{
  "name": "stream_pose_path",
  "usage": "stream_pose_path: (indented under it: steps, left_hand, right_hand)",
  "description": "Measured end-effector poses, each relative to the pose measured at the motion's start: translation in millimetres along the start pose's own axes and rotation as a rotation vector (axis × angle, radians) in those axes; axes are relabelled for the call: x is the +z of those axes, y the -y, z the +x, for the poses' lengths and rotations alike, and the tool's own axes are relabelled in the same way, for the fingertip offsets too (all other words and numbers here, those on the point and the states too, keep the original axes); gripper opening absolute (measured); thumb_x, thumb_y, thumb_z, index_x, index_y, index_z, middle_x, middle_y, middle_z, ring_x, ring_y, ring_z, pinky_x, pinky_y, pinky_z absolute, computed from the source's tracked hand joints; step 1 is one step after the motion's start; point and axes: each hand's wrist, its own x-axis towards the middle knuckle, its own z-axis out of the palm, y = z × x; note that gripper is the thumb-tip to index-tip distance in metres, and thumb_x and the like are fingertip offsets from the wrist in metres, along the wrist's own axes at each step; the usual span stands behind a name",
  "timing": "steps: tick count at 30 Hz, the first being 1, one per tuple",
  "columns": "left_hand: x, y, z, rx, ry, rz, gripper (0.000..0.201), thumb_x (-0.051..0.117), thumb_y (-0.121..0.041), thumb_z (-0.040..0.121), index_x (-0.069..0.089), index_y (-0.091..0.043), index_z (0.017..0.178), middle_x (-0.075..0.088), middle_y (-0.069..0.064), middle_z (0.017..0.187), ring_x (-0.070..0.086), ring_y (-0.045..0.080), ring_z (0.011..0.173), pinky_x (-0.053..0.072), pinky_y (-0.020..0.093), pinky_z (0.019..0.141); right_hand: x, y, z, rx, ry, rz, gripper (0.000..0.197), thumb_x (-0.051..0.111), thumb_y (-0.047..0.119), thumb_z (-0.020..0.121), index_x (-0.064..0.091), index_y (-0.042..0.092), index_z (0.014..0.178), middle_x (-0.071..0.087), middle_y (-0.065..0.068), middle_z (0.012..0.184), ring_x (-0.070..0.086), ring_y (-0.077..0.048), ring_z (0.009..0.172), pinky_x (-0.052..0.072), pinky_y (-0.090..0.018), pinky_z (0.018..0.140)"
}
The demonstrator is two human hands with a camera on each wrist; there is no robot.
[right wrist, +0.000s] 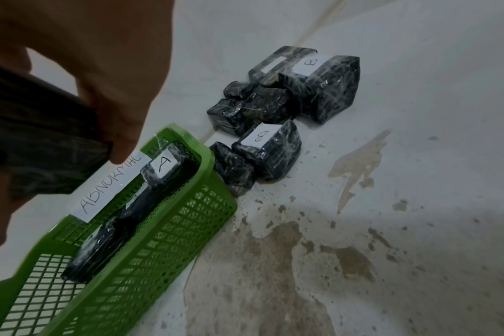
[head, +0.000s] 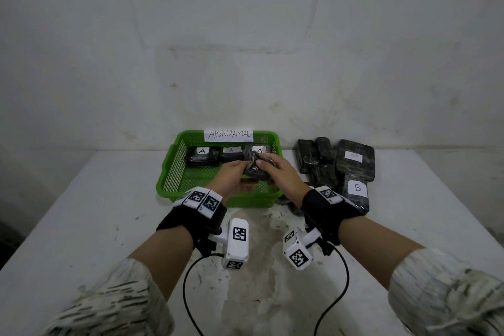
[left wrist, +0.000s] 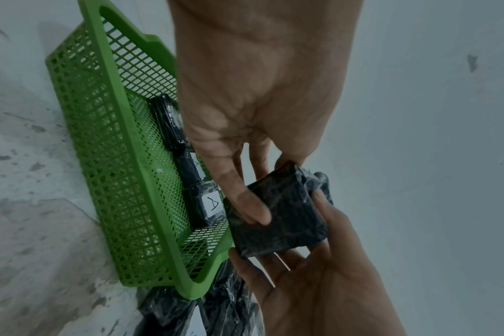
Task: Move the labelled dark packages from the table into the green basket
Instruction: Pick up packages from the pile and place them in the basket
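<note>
I hold one dark, squarish package wrapped in crinkled clear film between both my hands, above the open middle of the green plastic mesh basket; it is lifted clear of the basket floor and its label is not visible to me. My left hand pinches it from the 9 o'clock side, thumb on one face and fingers on the far edge, as the left wrist view shows. My right hand grips it from 3 o'clock, fingers curled under and round it. Along the basket's 12 o'clock wall lie three dark wrapped packages with white labels marked A, side by side in a row. A white paper strip lettered ABNORMAL is fixed to the rim above them. At 3 o'clock of the basket, on the white stained table, sits a heap of more dark film-wrapped packages, just beside the basket's wall; two of them carry white labels marked B. Both my wrists wear black straps with white marker blocks, and black cables trail from them toward 6 o'clock.
</note>
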Motion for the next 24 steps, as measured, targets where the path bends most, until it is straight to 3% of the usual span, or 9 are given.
stream_pose_path:
  steps: [4, 6, 9, 11, 13, 17, 21, 23, 24]
  left_hand:
    - [0, 1, -3, 0.004, 0.069, -0.033, 0.035, 0.038, -0.029, 0.101, 0.053, -0.004, 0.122, 0.061, 0.014, 0.112, 0.06, 0.029, 0.096, 0.054, 0.035, 0.076]
    - [1, 3, -6, 0.028, 0.108, -0.037, 0.036, 0.037, -0.032, 0.101, 0.051, -0.007, 0.122, 0.06, 0.01, 0.11, 0.058, 0.029, 0.102, 0.052, 0.037, 0.083]
    - [3, 4, -5, 0.08, 0.095, 0.017, 0.033, 0.042, -0.027, 0.099, 0.049, -0.009, 0.126, 0.055, 0.015, 0.125, 0.055, 0.033, 0.112, 0.051, 0.036, 0.086]
    - [4, 4, -3, 0.091, 0.063, 0.059, 0.034, 0.042, -0.024, 0.1, 0.048, -0.007, 0.128, 0.051, 0.019, 0.132, 0.053, 0.037, 0.118, 0.05, 0.039, 0.091]
    - [6, 5, -1, 0.082, 0.052, 0.085, 0.035, 0.041, -0.022, 0.1, 0.046, -0.004, 0.13, 0.051, 0.021, 0.133, 0.052, 0.039, 0.12, 0.047, 0.041, 0.095]
    - [6, 8, -2, 0.099, 0.04, 0.112, 0.035, 0.04, -0.025, 0.101, 0.046, -0.004, 0.128, 0.053, 0.019, 0.129, 0.056, 0.039, 0.115, 0.048, 0.041, 0.093]
    - [1, 3, -1, 0.124, -0.039, 0.079, 0.036, 0.038, -0.037, 0.1, 0.048, -0.009, 0.119, 0.056, 0.015, 0.111, 0.063, 0.027, 0.077, 0.057, 0.032, 0.068]
    - [-2, 0, 2, 0.095, -0.105, 0.06, 0.04, 0.034, -0.044, 0.099, 0.05, -0.012, 0.118, 0.056, 0.014, 0.104, 0.058, 0.022, 0.064, 0.055, 0.03, 0.053]
    - [-4, -1, 3, 0.091, -0.135, 0.069, 0.045, 0.032, -0.047, 0.099, 0.051, -0.011, 0.117, 0.057, 0.014, 0.099, 0.055, 0.02, 0.06, 0.052, 0.028, 0.047]
  right_hand:
    - [1, -4, 2, 0.022, -0.027, 0.012, 0.034, 0.05, 0.023, 0.099, 0.056, 0.008, 0.129, 0.06, -0.003, 0.116, 0.056, -0.012, 0.101, 0.043, 0.001, 0.066]
    - [0, -3, 2, 0.055, -0.063, 0.057, 0.034, 0.049, 0.029, 0.099, 0.055, 0.015, 0.13, 0.059, -0.002, 0.116, 0.057, -0.011, 0.098, 0.048, -0.011, 0.069]
    - [0, -5, 2, 0.085, -0.037, 0.061, 0.048, 0.051, 0.041, 0.097, 0.047, 0.022, 0.14, 0.055, -0.005, 0.134, 0.054, -0.022, 0.12, 0.051, -0.036, 0.095]
    - [1, -4, 1, 0.108, 0.017, 0.028, 0.058, 0.051, 0.044, 0.096, 0.034, 0.026, 0.148, 0.046, -0.006, 0.145, 0.048, -0.025, 0.13, 0.045, -0.045, 0.105]
    - [1, -4, 1, 0.109, 0.021, 0.035, 0.055, 0.049, 0.036, 0.099, 0.032, 0.024, 0.149, 0.044, -0.009, 0.147, 0.048, -0.025, 0.13, 0.049, -0.039, 0.099]
    - [-2, 0, -1, 0.106, 0.033, 0.027, 0.049, 0.045, 0.033, 0.101, 0.035, 0.021, 0.148, 0.048, -0.01, 0.143, 0.052, -0.023, 0.122, 0.047, -0.018, 0.067]
    - [-4, 6, -9, 0.069, 0.134, 0.065, 0.041, 0.04, 0.038, 0.101, 0.044, 0.019, 0.137, 0.058, -0.001, 0.127, 0.058, -0.01, 0.102, 0.044, -0.006, 0.06]
    - [-4, 8, -10, 0.052, 0.161, 0.072, 0.033, 0.051, 0.029, 0.098, 0.045, 0.023, 0.13, 0.061, 0.003, 0.116, 0.06, -0.004, 0.09, 0.048, -0.008, 0.064]
    - [-5, 5, -8, 0.053, 0.156, 0.06, 0.041, 0.058, 0.024, 0.095, 0.043, 0.022, 0.132, 0.061, 0.0, 0.117, 0.061, -0.006, 0.087, 0.05, -0.012, 0.066]
